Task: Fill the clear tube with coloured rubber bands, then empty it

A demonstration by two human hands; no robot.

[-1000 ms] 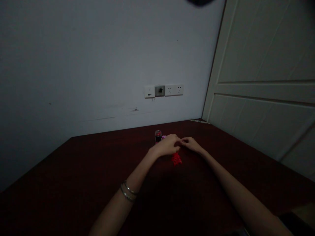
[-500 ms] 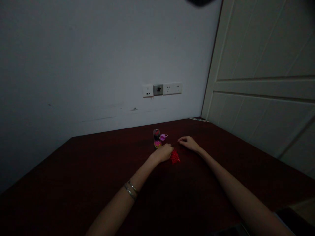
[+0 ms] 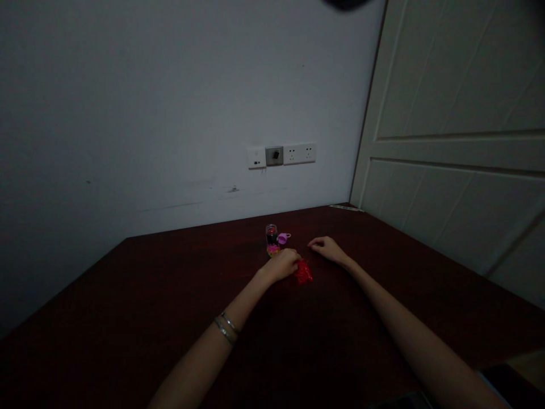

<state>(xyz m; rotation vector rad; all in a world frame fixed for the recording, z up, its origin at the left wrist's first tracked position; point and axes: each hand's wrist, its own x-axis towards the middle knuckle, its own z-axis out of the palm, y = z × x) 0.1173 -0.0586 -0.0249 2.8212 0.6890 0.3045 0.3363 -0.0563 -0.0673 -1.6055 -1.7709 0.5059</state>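
Observation:
My left hand (image 3: 284, 263) rests at the left edge of a small pile of thin red pieces (image 3: 304, 272), its fingers bent together over the pile's upper left side. What its fingertips hold, if anything, is too small to make out. Just behind that hand stands a small clear jar (image 3: 271, 234) with yellow and pink contents low down and something dark and red above. A purple cap with a loop (image 3: 283, 238) lies beside the jar on its right. To the right of the pile, my right hand (image 3: 327, 249) rests on the table with its fingers curled and close together; their tips are unclear.
The dark red-brown table (image 3: 170, 295) meets a white wall with a row of sockets (image 3: 281, 154). A pale panelled door (image 3: 451, 170) runs along the right side. A thin flat strip (image 3: 346, 208) lies in the far right corner.
Both hands stay almost where they were, with the left fingers still at the red pile. The whole view has shifted very slightly.

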